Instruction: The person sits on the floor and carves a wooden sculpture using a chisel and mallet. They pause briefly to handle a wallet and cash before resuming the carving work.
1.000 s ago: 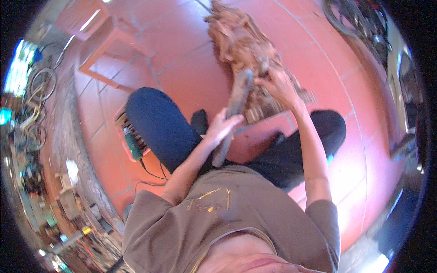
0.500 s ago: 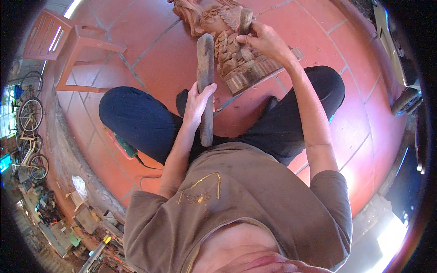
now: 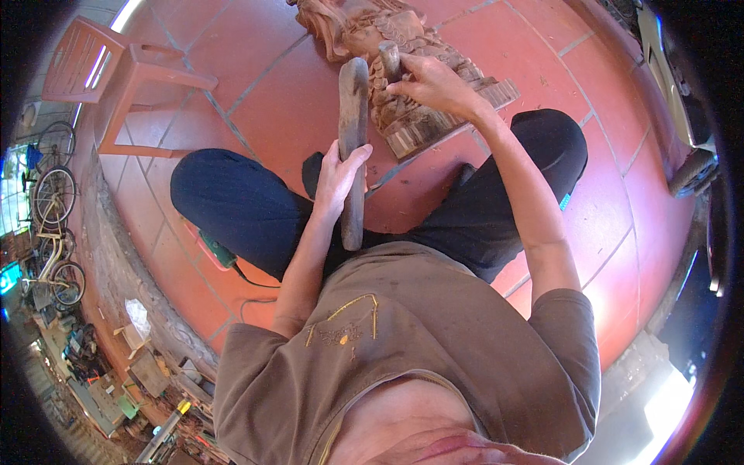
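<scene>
My left hand [image 3: 339,180] is closed around a long, worn wooden club [image 3: 353,108], which stands nearly lengthwise in front of me above my lap. In my right hand [image 3: 428,84] is a wooden-handled chisel [image 3: 390,58], gripped between thumb and fingers. Its handle end points up, and its blade is hidden below the hand. Under the right hand lies a brown wood carving [image 3: 411,128] with deep relief, reaching away to the far side on the floor. The club's far end overlaps the near left side of the carving in the picture.
My bent knees flank the carving on the red tiled floor [image 3: 267,77]. A plastic chair [image 3: 132,77] stands at the far left. Beside my left leg are a green tool [image 3: 217,248] and a cord. Bicycles [image 3: 54,198] and workshop clutter [image 3: 116,387] line the left edge.
My right hand has moved left and slightly nearer with the chisel, toward the club. The left hand and the club have barely moved.
</scene>
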Demonstrator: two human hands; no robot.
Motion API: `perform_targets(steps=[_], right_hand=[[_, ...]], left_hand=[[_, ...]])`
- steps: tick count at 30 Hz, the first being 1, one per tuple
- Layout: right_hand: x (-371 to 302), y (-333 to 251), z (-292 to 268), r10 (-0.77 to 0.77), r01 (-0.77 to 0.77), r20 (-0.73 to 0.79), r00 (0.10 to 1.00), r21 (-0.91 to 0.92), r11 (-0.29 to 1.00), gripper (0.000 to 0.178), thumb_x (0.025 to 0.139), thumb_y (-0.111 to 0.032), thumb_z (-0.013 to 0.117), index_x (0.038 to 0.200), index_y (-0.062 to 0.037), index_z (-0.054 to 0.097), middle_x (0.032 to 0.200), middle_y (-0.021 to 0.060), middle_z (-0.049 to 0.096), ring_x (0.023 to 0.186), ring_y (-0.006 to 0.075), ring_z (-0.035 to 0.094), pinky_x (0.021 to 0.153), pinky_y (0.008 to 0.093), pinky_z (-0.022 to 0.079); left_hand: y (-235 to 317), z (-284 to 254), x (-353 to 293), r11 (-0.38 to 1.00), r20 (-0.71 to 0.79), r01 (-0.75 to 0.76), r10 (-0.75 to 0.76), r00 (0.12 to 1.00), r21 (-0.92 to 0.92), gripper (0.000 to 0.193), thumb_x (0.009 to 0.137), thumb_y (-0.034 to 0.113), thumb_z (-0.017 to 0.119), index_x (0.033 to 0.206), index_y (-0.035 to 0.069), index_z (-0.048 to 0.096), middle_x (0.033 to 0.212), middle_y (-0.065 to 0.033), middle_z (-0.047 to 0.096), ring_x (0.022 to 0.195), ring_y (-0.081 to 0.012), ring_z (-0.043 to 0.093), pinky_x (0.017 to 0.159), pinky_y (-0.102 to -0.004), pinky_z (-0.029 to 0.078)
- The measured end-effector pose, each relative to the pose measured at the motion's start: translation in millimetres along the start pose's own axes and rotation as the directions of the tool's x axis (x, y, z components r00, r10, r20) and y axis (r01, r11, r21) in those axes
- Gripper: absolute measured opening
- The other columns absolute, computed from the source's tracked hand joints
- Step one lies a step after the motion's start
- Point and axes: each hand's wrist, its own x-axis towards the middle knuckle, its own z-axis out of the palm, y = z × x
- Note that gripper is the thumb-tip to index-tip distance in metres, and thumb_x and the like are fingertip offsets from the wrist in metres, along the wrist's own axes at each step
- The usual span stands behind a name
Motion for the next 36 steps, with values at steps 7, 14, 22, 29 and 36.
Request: perform_targets(steps=[7, 14, 22, 29, 36], right_hand=[[-2, -1, 4, -0.066, 0.066, 0.002, 0.998, 0.014, 0.998, 0.039, 0.086, -0.029, 0.073, 0.107, -0.0005, 0.058, 0.093, 0.0213, 0.066, 0.086, 0.0375, 0.064, 0.075, 0.0446, 0.049], [-1, 1, 6, -0.082, 0.082, -0.004, 0.997, 0.067, 0.994, 0.04, 0.084, -0.026, 0.074, 0.112, -0.0006, 0.061, 0.089, 0.0211, 0.066, 0.081, 0.038, 0.064, 0.072, 0.0455, 0.048], [-7, -5, 16, -0.183, 0.184, -0.018, 0.983, 0.036, 0.982, 0.045, 0.077, -0.016, 0.075, 0.12, -0.0037, 0.063, 0.084, 0.0226, 0.065, 0.076, 0.0372, 0.066, 0.069, 0.0441, 0.05], [-4, -3, 18, -0.153, 0.153, 0.026, 0.988, -0.004, 0.988, 0.05, 0.078, -0.018, 0.074, 0.125, -0.0052, 0.061, 0.085, 0.0238, 0.065, 0.08, 0.0402, 0.065, 0.07, 0.0453, 0.05], [-8, -7, 18, -0.177, 0.177, -0.001, 0.984, 0.019, 0.984, 0.049, 0.08, -0.018, 0.072, 0.126, -0.0054, 0.06, 0.084, 0.0245, 0.065, 0.082, 0.0427, 0.064, 0.071, 0.0484, 0.05]], left_hand=[[-3, -2, 1, 0.999, 0.003, -0.002, 0.002, 1.0, 0.033, 0.032, 0.09, 0.029, 0.07, 0.102, 0.005, 0.053, 0.07, -0.0043, 0.058, 0.048, -0.0129, 0.055, 0.043, -0.0281, 0.047], [22, -1, -11, 0.987, 0.002, -0.145, 0.146, 0.989, 0.075, 0.036, 0.09, 0.029, 0.071, 0.105, 0.003, 0.053, 0.07, -0.0024, 0.056, 0.05, -0.0104, 0.054, 0.045, -0.0264, 0.047], [99, -9, -64, 0.887, -0.036, -0.428, 0.44, 0.897, 0.173, 0.038, 0.089, 0.022, 0.072, 0.115, 0.003, 0.052, 0.075, 0.0003, 0.057, 0.058, -0.0069, 0.056, 0.052, -0.0242, 0.047], [90, -25, -61, 0.701, 0.093, -0.354, 0.382, 0.919, 0.619, 0.042, 0.089, 0.028, 0.072, 0.111, -0.001, 0.051, 0.079, -0.0123, 0.064, 0.066, -0.0188, 0.062, 0.058, -0.0321, 0.048], [113, -11, -78, 0.877, -0.057, -0.437, 0.456, 0.888, 0.201, 0.025, 0.091, 0.017, 0.066, 0.107, 0.003, 0.052, 0.071, 0.0001, 0.054, 0.053, -0.0076, 0.051, 0.049, -0.0232, 0.045]])
